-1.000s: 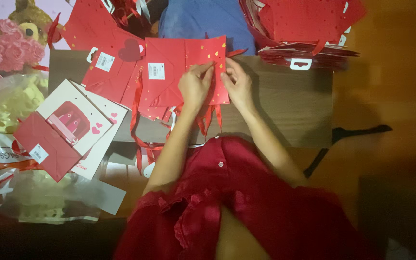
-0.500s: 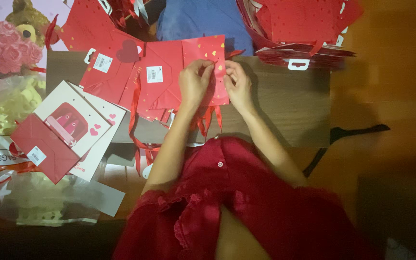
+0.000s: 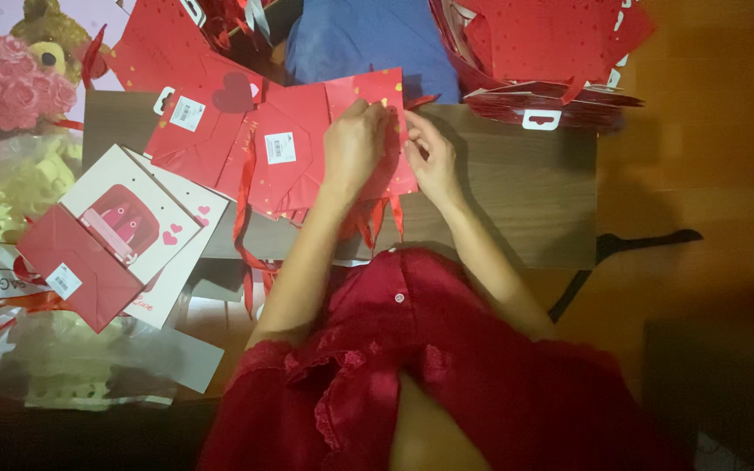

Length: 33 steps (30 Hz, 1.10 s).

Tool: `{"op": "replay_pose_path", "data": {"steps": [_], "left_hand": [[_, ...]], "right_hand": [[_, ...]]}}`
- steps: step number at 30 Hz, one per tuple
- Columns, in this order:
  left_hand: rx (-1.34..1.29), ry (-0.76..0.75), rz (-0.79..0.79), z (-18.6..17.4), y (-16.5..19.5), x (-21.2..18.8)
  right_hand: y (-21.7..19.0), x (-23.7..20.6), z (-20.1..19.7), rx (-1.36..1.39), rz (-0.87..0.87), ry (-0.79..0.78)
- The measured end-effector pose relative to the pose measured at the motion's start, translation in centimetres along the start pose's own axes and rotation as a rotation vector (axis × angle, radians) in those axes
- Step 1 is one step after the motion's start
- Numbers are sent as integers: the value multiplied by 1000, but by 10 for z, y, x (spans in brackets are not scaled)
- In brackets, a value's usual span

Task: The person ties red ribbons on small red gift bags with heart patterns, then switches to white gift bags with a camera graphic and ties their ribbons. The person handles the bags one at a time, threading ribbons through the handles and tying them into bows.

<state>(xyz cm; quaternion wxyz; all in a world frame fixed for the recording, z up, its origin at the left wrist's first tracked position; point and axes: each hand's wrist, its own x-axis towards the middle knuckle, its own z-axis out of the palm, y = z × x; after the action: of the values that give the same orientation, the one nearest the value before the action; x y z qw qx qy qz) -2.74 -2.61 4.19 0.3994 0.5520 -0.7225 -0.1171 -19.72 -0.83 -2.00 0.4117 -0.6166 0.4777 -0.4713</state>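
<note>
Head view shows the brown table with a heap of flat red paper gift bags at its far right and several more spread at the left, so I judge much remains. One red gift bag lies flat mid-table under me, ribbons trailing, apparently only partly worked. Both my left hand and right hand pinch its right edge with curled fingers.

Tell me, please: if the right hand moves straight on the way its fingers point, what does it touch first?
Probably the left hand. The right hand points up-left across the flat red paper bag both hands are handling; depth is unclear.
</note>
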Motion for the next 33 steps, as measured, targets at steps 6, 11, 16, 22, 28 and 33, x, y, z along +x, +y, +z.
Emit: {"op": "replay_pose_path", "data": {"steps": [6,11,16,22,28,33], "left_hand": [[113,-65,51,3,-3,4],[144,-79,42,4,-7,6],[173,-97,14,1,-10,5],[146,-98,-13,1,-10,3],[299,-145,126,9,-15,5],[126,-120,37,16,-24,3]], "right_hand": [[-1,1,-2,-27,-1,-11],[1,1,0,13,-54,-23],[0,1,1,-32,36,-16],[-6,2,-3,-33,23,-86],[-7,2,-7,-59,-51,-159],[-5,7,-9,-99,-145,-125]]}}
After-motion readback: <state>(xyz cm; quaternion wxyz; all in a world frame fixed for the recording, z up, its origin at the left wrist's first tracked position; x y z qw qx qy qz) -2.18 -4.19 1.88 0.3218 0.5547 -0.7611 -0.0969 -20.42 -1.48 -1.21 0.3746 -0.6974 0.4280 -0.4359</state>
